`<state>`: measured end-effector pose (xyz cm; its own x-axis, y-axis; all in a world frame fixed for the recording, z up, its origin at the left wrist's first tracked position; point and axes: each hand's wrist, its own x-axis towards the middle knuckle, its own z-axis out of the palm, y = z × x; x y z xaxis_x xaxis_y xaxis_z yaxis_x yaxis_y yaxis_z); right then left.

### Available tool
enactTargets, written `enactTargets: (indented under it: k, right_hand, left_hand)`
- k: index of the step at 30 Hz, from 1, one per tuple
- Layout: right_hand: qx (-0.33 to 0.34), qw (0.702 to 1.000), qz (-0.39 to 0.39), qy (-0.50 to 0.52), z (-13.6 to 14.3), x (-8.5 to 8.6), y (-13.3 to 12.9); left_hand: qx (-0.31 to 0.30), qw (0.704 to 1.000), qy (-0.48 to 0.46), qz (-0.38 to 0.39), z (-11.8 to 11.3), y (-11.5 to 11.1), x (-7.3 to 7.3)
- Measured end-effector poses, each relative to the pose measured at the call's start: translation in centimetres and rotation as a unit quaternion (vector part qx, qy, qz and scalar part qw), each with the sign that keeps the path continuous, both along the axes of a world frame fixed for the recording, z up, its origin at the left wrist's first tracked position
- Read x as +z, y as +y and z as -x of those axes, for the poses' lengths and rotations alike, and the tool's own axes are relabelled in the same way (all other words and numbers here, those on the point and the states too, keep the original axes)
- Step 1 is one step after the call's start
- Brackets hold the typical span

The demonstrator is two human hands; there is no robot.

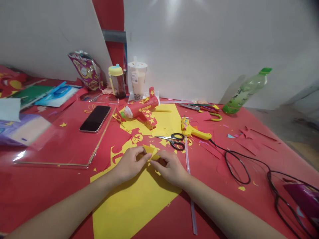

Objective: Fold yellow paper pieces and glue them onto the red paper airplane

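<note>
Between both hands is a small folded piece of yellow paper (151, 151). My left hand (132, 162) pinches its left side between thumb and fingers, and my right hand (170, 167) pinches the right side. Both hands are over a large yellow paper sheet (132, 205) lying on the red table. Just beyond them lie black-handled scissors (174, 139), slightly spread. A yellow hot glue gun (196, 132) rests to their right, with a clear glue stick (188, 162) near my right wrist. Farther back lies a red paper-covered bottle (144, 107) decorated with yellow stars.
A phone (95, 119) lies on a clear plastic sheet at left. At the back stand a snack bag (87, 71), a yellow-lidded bottle (117, 81) and a milk tea cup (138, 79). A green bottle (245, 93) leans at right. Black cable (239, 154) and paper scraps spread across the right side.
</note>
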<state>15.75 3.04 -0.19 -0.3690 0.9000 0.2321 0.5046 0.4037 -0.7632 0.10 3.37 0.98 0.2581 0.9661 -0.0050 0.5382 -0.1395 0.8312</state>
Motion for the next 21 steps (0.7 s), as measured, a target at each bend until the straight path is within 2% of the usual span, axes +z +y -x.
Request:
enactTargets:
  k: [4,6,12,16,18,21]
  right_hand:
    - [0.005,1.0,-0.006,0.019,0.0,0.0,-0.1]
    - [-0.009,1.0,-0.004,0.018,0.0,-0.2,-0.1]
    - [-0.091,0.994,0.041,0.055,-0.1,-0.8,0.3]
    - [-0.125,0.987,-0.002,0.103,-0.2,-1.1,0.5]
    - [-0.121,0.986,-0.032,0.111,-0.4,-1.1,0.6]
    - [-0.068,0.988,-0.059,0.124,-0.5,-0.8,0.7]
  left_hand:
    - [0.069,0.997,-0.023,-0.008,0.3,0.3,0.2]
    - [0.078,0.996,-0.034,0.004,0.3,0.4,0.3]
    - [0.025,0.996,-0.061,0.063,0.1,0.2,0.6]
    - [0.002,0.998,-0.026,0.05,0.2,0.2,0.4]
    - [-0.017,0.999,-0.001,0.033,0.2,0.2,0.1]
    - [-0.058,0.997,0.044,-0.003,0.2,0.3,-0.2]
